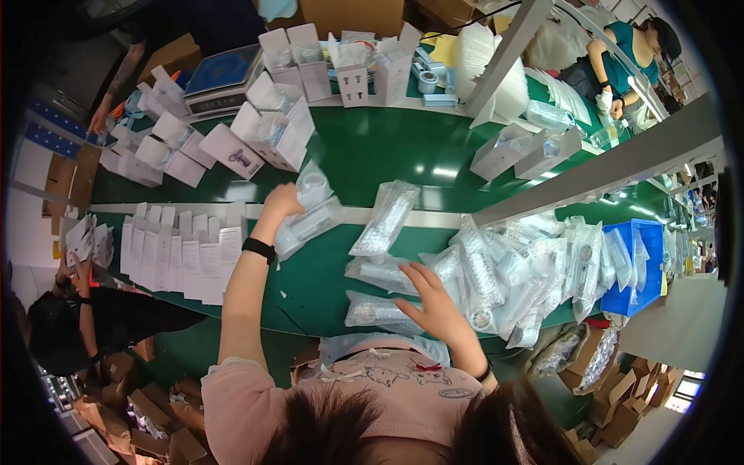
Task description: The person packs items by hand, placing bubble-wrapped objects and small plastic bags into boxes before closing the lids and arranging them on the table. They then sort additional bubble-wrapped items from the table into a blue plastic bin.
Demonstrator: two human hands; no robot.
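My left hand (280, 201) is stretched forward over the green table (364, 151) and grips clear plastic bags (310, 213) holding metal parts. My right hand (435, 298) lies flat, fingers spread, on a clear bag (380, 310) near the table's front edge, at the left end of a heap of similar clear bags (511, 271). One more clear bag (387, 217) lies alone between the two hands. A black band sits on my left wrist.
Open white cartons (263, 132) stand at the back left. A row of white paper sheets (182, 248) lies at the left. A blue bin (639, 263) of bags is at the right. Other people work at the left and far right. Brown boxes sit on the floor.
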